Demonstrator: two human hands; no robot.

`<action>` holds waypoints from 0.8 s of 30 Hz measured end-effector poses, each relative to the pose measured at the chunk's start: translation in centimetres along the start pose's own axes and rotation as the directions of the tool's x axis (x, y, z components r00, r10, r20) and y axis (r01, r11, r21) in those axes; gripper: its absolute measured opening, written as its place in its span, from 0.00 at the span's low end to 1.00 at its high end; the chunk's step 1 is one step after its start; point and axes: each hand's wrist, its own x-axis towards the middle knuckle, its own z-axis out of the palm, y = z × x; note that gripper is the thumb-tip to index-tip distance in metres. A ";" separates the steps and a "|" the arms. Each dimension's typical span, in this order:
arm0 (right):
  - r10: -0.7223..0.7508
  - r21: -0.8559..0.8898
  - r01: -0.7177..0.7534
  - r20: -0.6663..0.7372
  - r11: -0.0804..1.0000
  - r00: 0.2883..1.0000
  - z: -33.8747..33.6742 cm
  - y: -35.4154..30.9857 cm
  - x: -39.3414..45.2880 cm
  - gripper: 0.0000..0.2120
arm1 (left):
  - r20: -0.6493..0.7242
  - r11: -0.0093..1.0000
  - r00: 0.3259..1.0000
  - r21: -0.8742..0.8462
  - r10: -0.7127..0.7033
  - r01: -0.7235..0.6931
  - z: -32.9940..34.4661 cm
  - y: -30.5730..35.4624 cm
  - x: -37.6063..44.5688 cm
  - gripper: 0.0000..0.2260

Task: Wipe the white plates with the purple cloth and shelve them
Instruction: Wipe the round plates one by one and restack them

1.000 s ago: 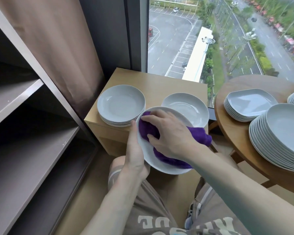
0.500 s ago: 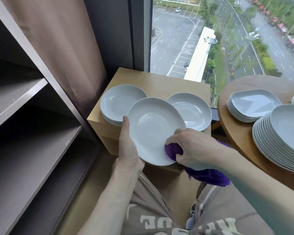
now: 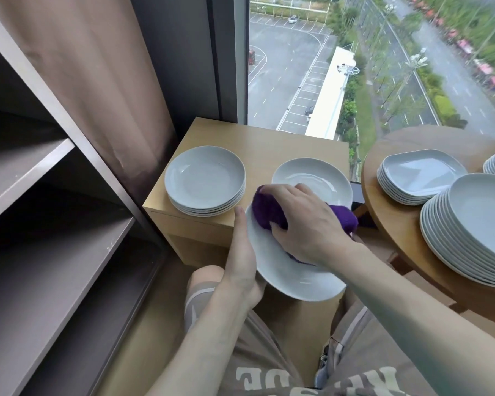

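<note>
hands: left (image 3: 242, 264) grips glossy white plate (image 3: 286, 275) (tilted), right (image 3: 306, 224) clutches purple cloth (image 3: 266, 210).

Left hand (image 3: 242, 261) grips the left rim of a white plate (image 3: 286, 277), held tilted above the lap. Right hand (image 3: 303, 221) presses a purple cloth (image 3: 266, 211) onto the plate's upper face. Small wooden cabinet (image 3: 272, 144) bears a plate stack (image 3: 205, 181) and a single plate (image 3: 312, 175). Round table (image 3: 397, 224) at right carries further stacks. Grey shelving (image 3: 49, 252) stands at left.
</note>
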 end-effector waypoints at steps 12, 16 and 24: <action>-0.152 0.048 0.145 0.399 0.988 0.904 -1.4 -1.7 -4.5 0.22 | -0.049 0.991 0.999 -0.134 0.010 -0.017 -1.3 2.0 -0.4 0.25; -0.049 0.001 0.054 0.458 0.999 0.888 -1.1 0.8 -5.2 0.24 | -0.074 0.993 0.994 -0.076 0.082 -0.087 -1.6 1.8 -0.5 0.17; 0.153 0.035 -0.164 0.213 0.986 0.965 1.0 6.4 -5.3 0.25 | -0.154 0.986 0.975 0.052 0.162 -0.156 -1.8 0.4 -1.1 0.18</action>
